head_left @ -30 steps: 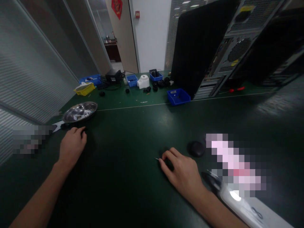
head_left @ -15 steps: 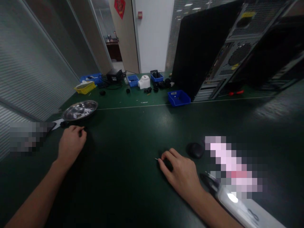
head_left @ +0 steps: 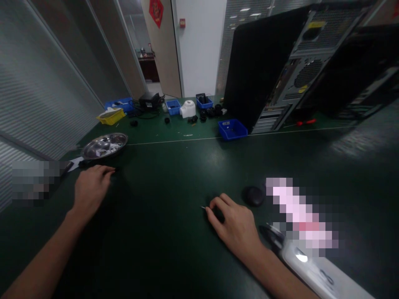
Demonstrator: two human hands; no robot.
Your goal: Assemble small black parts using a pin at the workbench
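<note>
My left hand is over the green table on the left, just in front of the steel bowl. Its thumb and fingers are drawn together, and a dark speck shows at the tips, too small to name. My right hand rests at centre right, finger and thumb pinched on a thin metal pin-like piece that sticks out to the left. Just right of that hand lies a dark rounded object, perhaps a computer mouse. White scraps lie in the bowl.
A long white device lies beside my right forearm, near a blurred pink-white patch. At the back are a blue bin, a white housing, a yellow tray and small black parts. Computer cases stand at back right.
The fingers of my left hand have straightened a little and reach slightly further right. My right hand keeps its pinch in nearly the same place. The view has shifted slightly.
</note>
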